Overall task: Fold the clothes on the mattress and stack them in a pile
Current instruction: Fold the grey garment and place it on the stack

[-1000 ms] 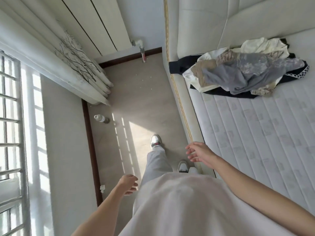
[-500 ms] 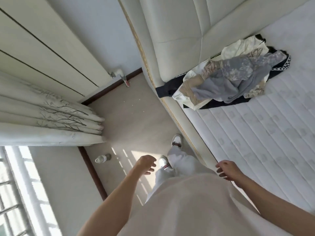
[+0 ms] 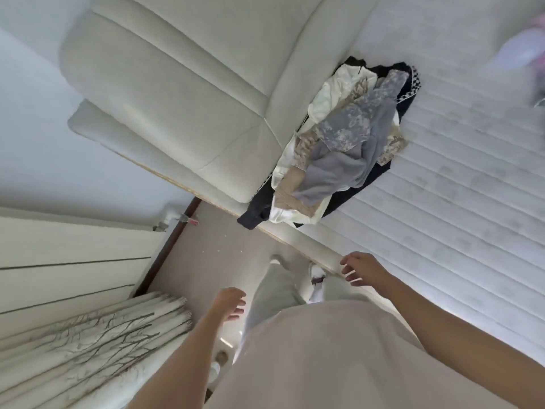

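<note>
Clothes heap [image 3: 345, 143]: unfolded, dumped in a tangle at the head end of the mattress [image 3: 460, 208], against the padded headboard [image 3: 182, 93]; grey and camouflage-print pieces on top, cream and dark ones beneath.
Dark garment [image 3: 253, 215]: spilling over the mattress corner toward the floor, likely first to slip if the heap is tugged.
Right hand [image 3: 364, 268]: empty, fingers loosely spread, poised over the bed edge, well short of the heap; probably leading the approach.
Left hand [image 3: 228, 304]: empty, fingers relaxed and slightly curled, hanging above the floor beside the trouser leg.
Progress: judged unstarted; nothing folded, no pile begun.
Surroundings: gathered curtain [image 3: 97, 349] with branch print at lower left; blurred pink-and-white object [image 3: 522, 45] at the mattress's far corner, unidentifiable.
Obstacles: none apparent between hands and heap; open mattress alongside for folding.
</note>
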